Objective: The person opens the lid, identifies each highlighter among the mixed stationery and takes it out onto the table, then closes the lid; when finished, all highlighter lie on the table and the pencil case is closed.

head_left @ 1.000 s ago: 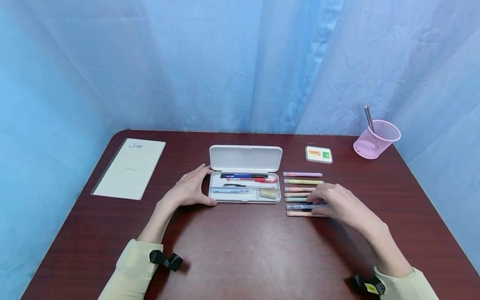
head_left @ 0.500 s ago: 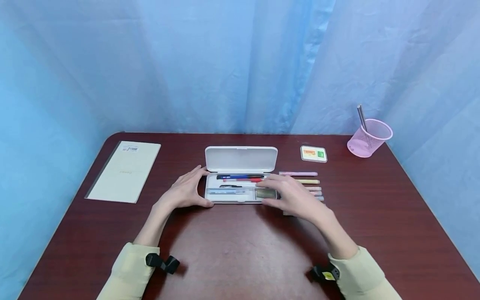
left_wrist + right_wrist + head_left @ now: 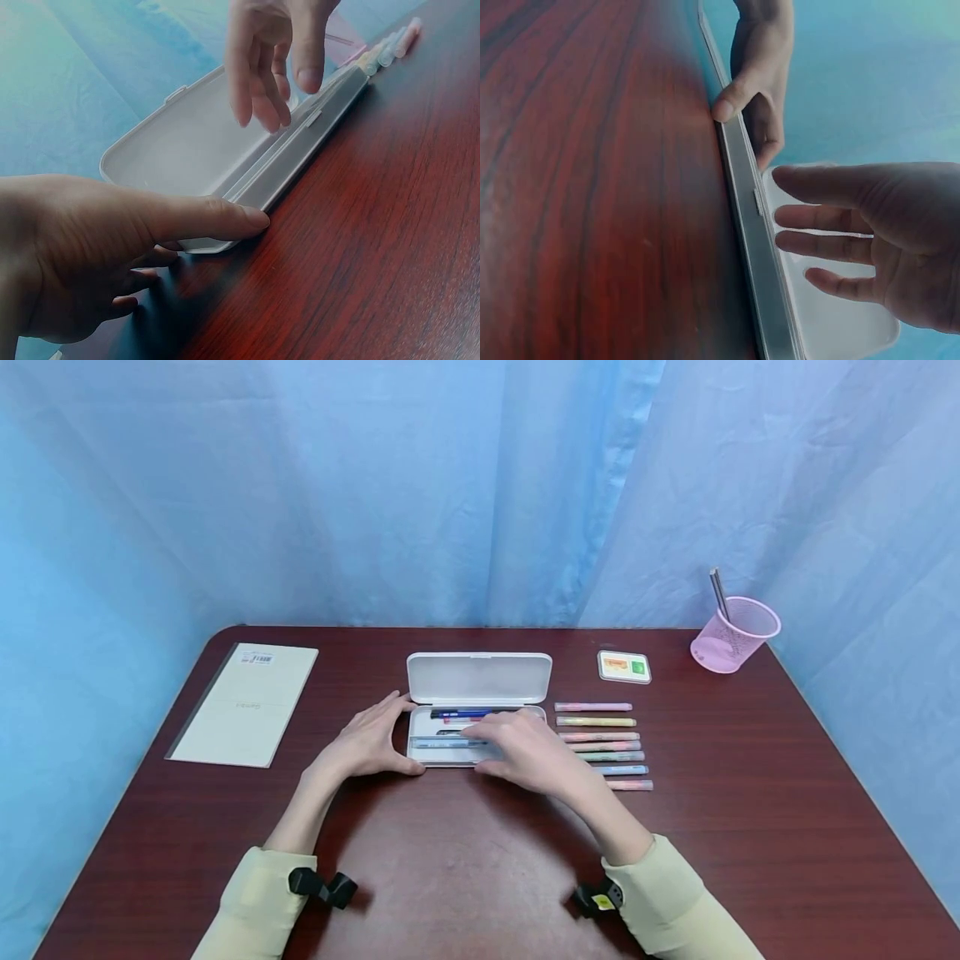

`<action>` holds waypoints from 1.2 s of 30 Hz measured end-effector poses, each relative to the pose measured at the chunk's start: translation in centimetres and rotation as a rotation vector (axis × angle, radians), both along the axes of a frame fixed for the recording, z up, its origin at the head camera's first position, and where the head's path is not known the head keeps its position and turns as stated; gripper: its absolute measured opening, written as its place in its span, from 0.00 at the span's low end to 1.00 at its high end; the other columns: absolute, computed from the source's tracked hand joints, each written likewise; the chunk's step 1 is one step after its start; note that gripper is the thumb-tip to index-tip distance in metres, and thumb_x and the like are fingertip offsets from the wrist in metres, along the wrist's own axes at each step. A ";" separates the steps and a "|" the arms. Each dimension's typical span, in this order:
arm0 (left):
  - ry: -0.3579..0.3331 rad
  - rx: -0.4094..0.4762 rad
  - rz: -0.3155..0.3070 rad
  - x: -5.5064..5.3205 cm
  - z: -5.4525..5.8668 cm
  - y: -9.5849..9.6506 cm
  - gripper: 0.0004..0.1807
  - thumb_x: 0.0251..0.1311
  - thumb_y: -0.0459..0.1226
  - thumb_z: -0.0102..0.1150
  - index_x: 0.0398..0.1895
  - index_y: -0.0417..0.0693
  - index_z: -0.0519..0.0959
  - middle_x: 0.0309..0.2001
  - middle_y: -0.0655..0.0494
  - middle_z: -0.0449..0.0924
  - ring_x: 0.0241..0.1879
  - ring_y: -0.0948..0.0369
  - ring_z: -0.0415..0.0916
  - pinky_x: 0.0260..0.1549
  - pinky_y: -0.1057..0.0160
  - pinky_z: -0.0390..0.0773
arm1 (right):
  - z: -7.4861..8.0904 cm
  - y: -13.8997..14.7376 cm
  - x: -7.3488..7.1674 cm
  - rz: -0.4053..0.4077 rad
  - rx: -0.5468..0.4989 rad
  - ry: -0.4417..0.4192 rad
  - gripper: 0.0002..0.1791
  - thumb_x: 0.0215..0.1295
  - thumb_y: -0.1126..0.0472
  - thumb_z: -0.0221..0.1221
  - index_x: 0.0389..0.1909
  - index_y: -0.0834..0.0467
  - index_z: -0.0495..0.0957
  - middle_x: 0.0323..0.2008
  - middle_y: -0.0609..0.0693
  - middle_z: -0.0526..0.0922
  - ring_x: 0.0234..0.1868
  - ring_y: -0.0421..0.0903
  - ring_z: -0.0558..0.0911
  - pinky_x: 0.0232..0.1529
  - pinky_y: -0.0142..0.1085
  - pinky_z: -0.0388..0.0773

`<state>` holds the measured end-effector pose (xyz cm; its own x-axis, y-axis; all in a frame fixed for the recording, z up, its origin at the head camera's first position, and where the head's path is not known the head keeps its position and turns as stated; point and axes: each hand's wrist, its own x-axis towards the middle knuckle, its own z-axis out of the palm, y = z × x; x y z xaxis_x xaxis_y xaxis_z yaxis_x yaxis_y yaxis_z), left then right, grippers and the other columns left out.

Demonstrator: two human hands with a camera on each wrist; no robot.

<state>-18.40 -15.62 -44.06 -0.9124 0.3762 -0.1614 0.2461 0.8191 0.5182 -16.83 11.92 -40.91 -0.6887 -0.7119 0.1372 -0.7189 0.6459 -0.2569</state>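
A white pencil case [image 3: 480,678] lies with its lid raised. My left hand [image 3: 367,745] holds its left end, the thumb [image 3: 236,217] at the front corner and the fingers at the back. My right hand [image 3: 528,753] is over the right half of the case, fingers apart and slightly bent, with nothing between them in the right wrist view. Inside lie a dark blue pen [image 3: 450,714], a red-tipped pen partly covered, and a light blue pen [image 3: 438,743] in the front compartment. The right hand hides the rest of the contents.
Several pastel highlighters [image 3: 596,722] lie in a row right of the case. Behind them is a small flat case [image 3: 624,667] with orange and green pieces. A pink mesh pen cup [image 3: 723,647] leans at the back right. A notebook [image 3: 243,706] lies at the left.
My right hand has moved left from the highlighters to over the pencil case, uncovering the row. The left hand keeps its hold on the case's left end. The head view has shifted slightly.
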 end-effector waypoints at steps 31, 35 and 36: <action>-0.010 0.008 0.001 0.0 0.2 -0.1 0.53 0.44 0.54 0.78 0.73 0.45 0.65 0.80 0.41 0.57 0.82 0.44 0.50 0.74 0.34 0.59 | -1.2 -1.0 0.7 -0.010 0.087 0.049 0.15 0.59 0.64 0.71 0.48 0.49 0.87 0.41 0.46 0.84 0.46 0.47 0.85 0.42 0.45 0.71; -0.013 0.008 0.002 0.0 0.1 -0.1 0.53 0.45 0.53 0.78 0.73 0.45 0.66 0.80 0.41 0.58 0.82 0.44 0.50 0.74 0.33 0.59 | -1.2 -1.1 0.7 -0.017 0.086 0.038 0.14 0.60 0.63 0.71 0.47 0.49 0.87 0.41 0.47 0.84 0.47 0.50 0.85 0.48 0.51 0.75; -0.013 0.007 0.002 0.0 0.1 -0.1 0.52 0.45 0.53 0.78 0.73 0.45 0.66 0.80 0.41 0.58 0.82 0.44 0.50 0.74 0.34 0.59 | -1.1 -1.1 0.7 -0.017 0.086 0.039 0.13 0.60 0.63 0.71 0.46 0.49 0.87 0.40 0.47 0.84 0.46 0.51 0.84 0.48 0.51 0.75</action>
